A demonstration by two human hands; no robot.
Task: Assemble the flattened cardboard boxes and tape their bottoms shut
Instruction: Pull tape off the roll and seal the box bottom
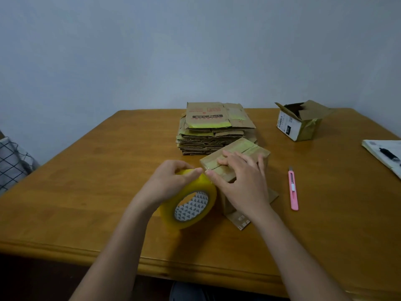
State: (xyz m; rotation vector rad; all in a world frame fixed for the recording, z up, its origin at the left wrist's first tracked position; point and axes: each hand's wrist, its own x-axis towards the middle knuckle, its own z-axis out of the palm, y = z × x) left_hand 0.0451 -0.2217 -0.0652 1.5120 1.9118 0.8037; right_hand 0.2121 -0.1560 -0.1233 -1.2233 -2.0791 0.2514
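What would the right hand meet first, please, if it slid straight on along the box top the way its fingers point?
The right hand points up and left over the box. Its fingertips nearly touch the left hand holding the tape roll, so those fingers probably come first, though depth is unclear.

Single head-worn wide-angle view, looking forward and down across wooden table toward pale wall. Near table edge runs along frame bottom; both forearms enter from below, close to lens. No second view to compare.
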